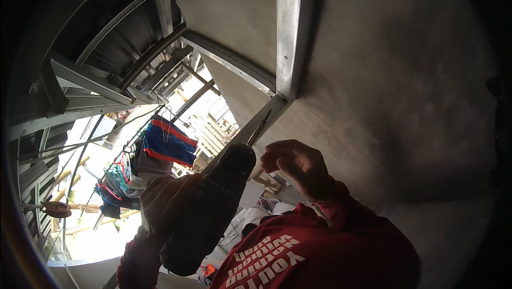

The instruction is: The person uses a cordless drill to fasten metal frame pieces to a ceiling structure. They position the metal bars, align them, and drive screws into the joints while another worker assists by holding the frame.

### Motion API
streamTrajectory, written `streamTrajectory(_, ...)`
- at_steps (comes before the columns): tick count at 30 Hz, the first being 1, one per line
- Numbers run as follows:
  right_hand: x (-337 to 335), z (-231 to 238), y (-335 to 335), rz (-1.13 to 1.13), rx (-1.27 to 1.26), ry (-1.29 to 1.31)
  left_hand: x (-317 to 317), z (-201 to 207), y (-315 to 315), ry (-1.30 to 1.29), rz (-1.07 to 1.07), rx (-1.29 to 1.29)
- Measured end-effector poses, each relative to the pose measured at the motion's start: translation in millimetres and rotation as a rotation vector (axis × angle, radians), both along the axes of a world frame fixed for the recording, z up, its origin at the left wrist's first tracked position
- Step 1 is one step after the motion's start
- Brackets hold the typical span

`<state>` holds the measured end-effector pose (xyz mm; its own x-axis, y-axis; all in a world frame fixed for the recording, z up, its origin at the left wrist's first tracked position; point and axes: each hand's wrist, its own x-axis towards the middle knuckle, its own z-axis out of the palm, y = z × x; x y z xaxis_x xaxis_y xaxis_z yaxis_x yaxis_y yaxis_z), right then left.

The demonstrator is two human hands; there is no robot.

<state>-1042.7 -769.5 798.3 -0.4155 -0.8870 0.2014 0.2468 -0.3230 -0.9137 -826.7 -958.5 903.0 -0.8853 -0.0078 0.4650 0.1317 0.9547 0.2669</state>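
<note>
On my feed, the metal frame [288, 38] stands beyond the drill [213, 209] gripped by the left hand [169, 195], while the right hand [298, 165], half-curled, seemingly empty, could get nicked should the bit [258, 130] skid.

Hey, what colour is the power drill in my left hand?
The power drill looks black or very dark grey in the shade; best seen in the head view.
</note>
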Motion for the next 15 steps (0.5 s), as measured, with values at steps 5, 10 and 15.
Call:
streamTrajectory(5,50.5,-1.6,-21.0,0.125,-0.119,-0.44,-36.7,-37.9,-45.4,0.046,-0.113,-0.255)
streamTrajectory(10,43.6,0.5,-53.8,-0.093,0.166,-0.337,-71.2,-67.0,-87.4,0.119,-0.302,-0.204)
streamTrajectory(15,38.7,-1.6,-66.4,-0.28,0.325,-0.27,-94.9,-84.4,-99.3,0.165,-0.38,-0.299)
